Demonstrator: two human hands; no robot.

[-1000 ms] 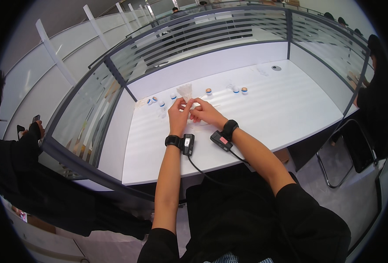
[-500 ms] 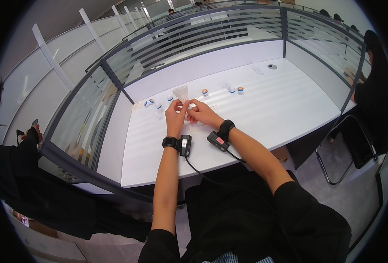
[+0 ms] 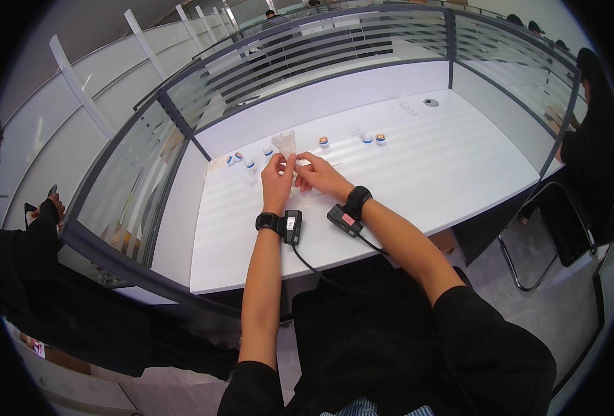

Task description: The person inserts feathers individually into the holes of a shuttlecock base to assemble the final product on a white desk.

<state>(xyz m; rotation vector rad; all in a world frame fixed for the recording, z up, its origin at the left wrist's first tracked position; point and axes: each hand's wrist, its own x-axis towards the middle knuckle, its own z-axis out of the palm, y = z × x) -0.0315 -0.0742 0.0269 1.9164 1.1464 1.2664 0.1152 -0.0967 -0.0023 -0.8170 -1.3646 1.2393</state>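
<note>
A white shuttlecock (image 3: 284,142) stands feather end up, its lower end hidden by my fingers. My left hand (image 3: 276,182) is closed around that lower end, thumb in front. From the right, my right hand (image 3: 320,177) meets it there, its bent fingers pinching at the same spot; the exact contact is hard to make out. Just beyond my left hand is a small white cork base with a blue band (image 3: 268,151). Another base (image 3: 250,163) lies left of it, beside pale loose feathers (image 3: 249,178). Behind my right hand sits a base with an orange-brown top (image 3: 323,142).
Two more bases (image 3: 380,139) stand farther right on the white desk (image 3: 431,173), near whitish feather pieces (image 3: 357,130). Two others (image 3: 238,157) lie at the left. Low partitions (image 3: 272,111) enclose the desk. A person (image 3: 22,263) stands left; another (image 3: 590,132) is at the right.
My left thumb has straightened upward along the shuttlecock, and its feathers have tilted slightly. Both hands stay at nearly the same place.
</note>
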